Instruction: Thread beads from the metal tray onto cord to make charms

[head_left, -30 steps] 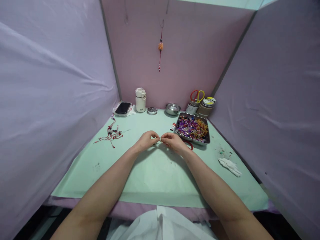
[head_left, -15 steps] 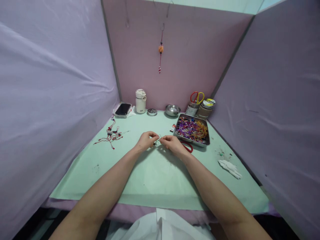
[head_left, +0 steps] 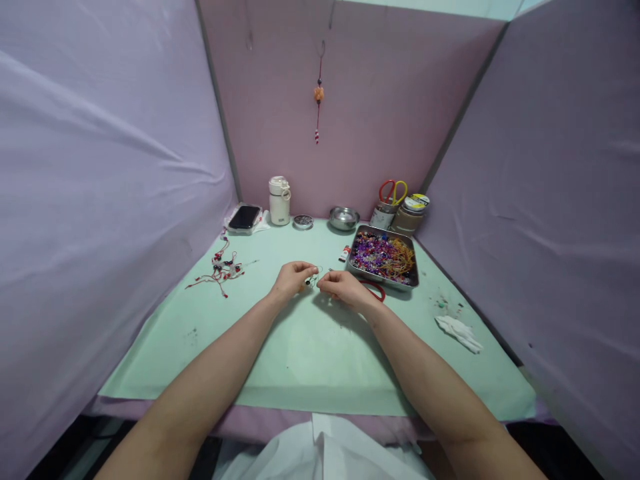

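Observation:
Near the middle of the table, my left hand (head_left: 294,280) pinches a thin dark cord (head_left: 313,281) between thumb and finger. A small black bead (head_left: 308,283) hangs on the cord just below those fingertips. My right hand (head_left: 341,288) is pinched closed a little to the right, its fingertips close to the cord's loops. Whatever lies between the right fingertips is too small to make out. Red-handled scissors (head_left: 376,291) lie beside the right hand, partly hidden under it and against the tray.
A metal tray (head_left: 350,268) of beads and cords stands right of centre. Red beaded cords (head_left: 220,270) lie at left. Along the back are a phone (head_left: 245,217), white bottle (head_left: 279,203), steel bowl (head_left: 344,219) and jar with scissors (head_left: 383,216). A white cloth (head_left: 459,333) lies at right.
My hands have drawn slightly apart, and the black bead and cord show more clearly between them. The view has shifted a little.

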A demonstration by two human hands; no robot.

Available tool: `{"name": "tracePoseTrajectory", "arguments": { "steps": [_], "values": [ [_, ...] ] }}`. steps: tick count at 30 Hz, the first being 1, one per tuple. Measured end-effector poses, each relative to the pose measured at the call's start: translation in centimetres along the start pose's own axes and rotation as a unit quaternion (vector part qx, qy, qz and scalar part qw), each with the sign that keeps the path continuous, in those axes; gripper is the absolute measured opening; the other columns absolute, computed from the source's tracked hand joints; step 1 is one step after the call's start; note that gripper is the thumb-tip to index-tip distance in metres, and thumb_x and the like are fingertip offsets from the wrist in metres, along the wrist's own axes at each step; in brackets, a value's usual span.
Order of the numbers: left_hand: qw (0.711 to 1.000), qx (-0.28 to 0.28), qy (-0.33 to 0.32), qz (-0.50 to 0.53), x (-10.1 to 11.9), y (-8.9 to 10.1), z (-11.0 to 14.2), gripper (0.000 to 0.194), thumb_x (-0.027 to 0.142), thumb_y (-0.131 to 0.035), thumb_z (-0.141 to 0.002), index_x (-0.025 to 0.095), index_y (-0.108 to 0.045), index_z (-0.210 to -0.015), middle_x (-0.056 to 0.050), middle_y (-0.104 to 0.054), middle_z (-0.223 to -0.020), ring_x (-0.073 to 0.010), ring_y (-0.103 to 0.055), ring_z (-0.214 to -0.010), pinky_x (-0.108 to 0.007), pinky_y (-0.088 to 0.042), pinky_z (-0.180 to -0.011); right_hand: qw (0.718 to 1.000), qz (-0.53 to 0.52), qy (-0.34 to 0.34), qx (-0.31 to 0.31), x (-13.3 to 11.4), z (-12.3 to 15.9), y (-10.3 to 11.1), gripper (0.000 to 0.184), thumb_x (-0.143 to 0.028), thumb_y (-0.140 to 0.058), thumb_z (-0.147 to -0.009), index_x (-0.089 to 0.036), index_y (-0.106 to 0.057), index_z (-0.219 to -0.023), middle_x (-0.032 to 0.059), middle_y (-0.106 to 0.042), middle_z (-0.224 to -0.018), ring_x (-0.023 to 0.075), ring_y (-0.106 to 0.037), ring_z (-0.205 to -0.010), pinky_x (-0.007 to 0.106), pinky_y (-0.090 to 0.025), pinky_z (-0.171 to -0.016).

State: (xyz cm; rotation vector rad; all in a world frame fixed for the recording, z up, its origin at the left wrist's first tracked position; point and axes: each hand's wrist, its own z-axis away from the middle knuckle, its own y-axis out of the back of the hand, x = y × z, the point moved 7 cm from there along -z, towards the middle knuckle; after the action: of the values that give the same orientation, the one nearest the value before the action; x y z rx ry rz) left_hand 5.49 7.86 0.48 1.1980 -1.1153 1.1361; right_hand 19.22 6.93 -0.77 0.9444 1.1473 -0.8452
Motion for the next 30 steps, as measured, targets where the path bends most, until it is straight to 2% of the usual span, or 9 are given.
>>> {"name": "tracePoseTrajectory", "arguments": {
  "steps": [6, 8, 10, 12, 15, 19, 25, 30],
  "values": [
    [0.999, 0.004, 0.004, 0.035, -0.3, 0.1, -0.1, 0.036, 0.044, -0.073, -0.058, 0.014, -0.069, -0.076, -0.003, -0.06, -0.067, -0.0074, -0.043, -0.049, -0.022, -0.032, -0.046, 0.998, 0.052, 0.03, -0.02, -0.6, 0.4, -0.1, 0.018, -0.035, -0.063, -0.069, -0.017, -0.061, -0.069, -0.0033, -0.052, -0.056, 0.0068, -0.036, -0.047, 0.022, -0.025, -0.046],
    [0.999, 0.0, 0.004, 0.048, -0.2, -0.1, -0.1, 0.035, 0.043, -0.072, -0.059, 0.014, -0.069, -0.077, -0.003, -0.061, -0.069, -0.0077, -0.045, -0.05, -0.022, -0.033, -0.047, 0.997, 0.068, 0.043, -0.022, -0.9, 0.4, 0.0, 0.017, -0.035, -0.064, -0.069, -0.017, -0.062, -0.069, -0.0029, -0.054, -0.057, 0.0073, -0.038, -0.049, 0.022, -0.027, -0.047],
    [0.999, -0.002, -0.003, 0.054, -0.1, -0.2, 0.0, 0.033, 0.043, -0.072, -0.06, 0.014, -0.069, -0.077, -0.004, -0.062, -0.072, -0.0085, -0.047, -0.053, -0.022, -0.035, -0.048, 0.995, 0.073, 0.062, 0.002, -1.4, 0.4, 0.4, 0.018, -0.035, -0.066, -0.068, -0.018, -0.063, -0.072, -0.0011, -0.059, -0.064, 0.0088, -0.044, -0.053, 0.023, -0.033, -0.052],
    [0.999, -0.006, -0.014, 0.046, 0.2, -0.3, 0.1, 0.033, 0.043, -0.072, -0.061, 0.014, -0.068, -0.076, -0.005, -0.063, -0.072, -0.0091, -0.047, -0.055, -0.022, -0.035, -0.049, 0.993, 0.052, 0.093, 0.057, -2.1, 0.3, 1.2, 0.019, -0.036, -0.066, -0.068, -0.018, -0.063, -0.076, 0.0007, -0.062, -0.072, 0.0111, -0.051, -0.061, 0.026, -0.039, -0.059],
    [0.999, -0.022, -0.033, 0.014, 0.7, -0.6, 0.5, 0.031, 0.044, -0.07, -0.063, 0.015, -0.067, -0.074, -0.005, -0.063, -0.071, -0.0095, -0.046, -0.056, -0.022, -0.035, -0.048, 0.982, 0.0, 0.148, 0.116, -3.0, 0.4, 2.1, 0.02, -0.036, -0.065, -0.071, -0.019, -0.062, -0.079, 0.0012, -0.063, -0.076, 0.0134, -0.055, -0.069, 0.028, -0.042, -0.069],
    [0.996, -0.066, -0.056, -0.02, 1.2, -1.5, 0.9, 0.029, 0.042, -0.066, -0.066, 0.015, -0.066, -0.076, -0.006, -0.067, -0.078, -0.0101, -0.048, -0.059, -0.023, -0.038, -0.052, 0.971, 0.01, 0.199, 0.129, -3.4, 0.5, 2.3, 0.016, -0.034, -0.062, -0.073, -0.018, -0.059, -0.074, 0.0001, -0.06, -0.071, 0.0137, -0.052, -0.067, 0.028, -0.041, -0.067],
    [0.992, -0.12, -0.021, -0.045, 0.7, -2.2, 1.2, 0.028, 0.041, -0.065, -0.067, 0.015, -0.065, -0.077, -0.006, -0.065, -0.075, -0.009, -0.047, -0.054, -0.024, -0.038, -0.052, 0.945, 0.134, 0.258, 0.151, -4.2, 1.2, 2.1, 0.011, -0.029, -0.052, -0.08, -0.02, -0.057, -0.076, 0.0001, -0.058, -0.073, 0.0144, -0.05, -0.068, 0.027, -0.038, -0.066],
    [0.992, -0.124, -0.02, -0.034, 0.8, -2.1, 1.2, 0.026, 0.04, -0.067, -0.065, 0.016, -0.067, -0.076, -0.005, -0.065, -0.074, -0.01, -0.05, -0.056, -0.025, -0.039, -0.054, 0.944, 0.152, 0.251, 0.153, -4.3, 1.4, 1.8, 0.013, -0.031, -0.049, -0.082, -0.021, -0.055, -0.077, 0.0012, -0.057, -0.075, 0.0154, -0.05, -0.071, 0.028, -0.039, -0.069]
  ]
}}
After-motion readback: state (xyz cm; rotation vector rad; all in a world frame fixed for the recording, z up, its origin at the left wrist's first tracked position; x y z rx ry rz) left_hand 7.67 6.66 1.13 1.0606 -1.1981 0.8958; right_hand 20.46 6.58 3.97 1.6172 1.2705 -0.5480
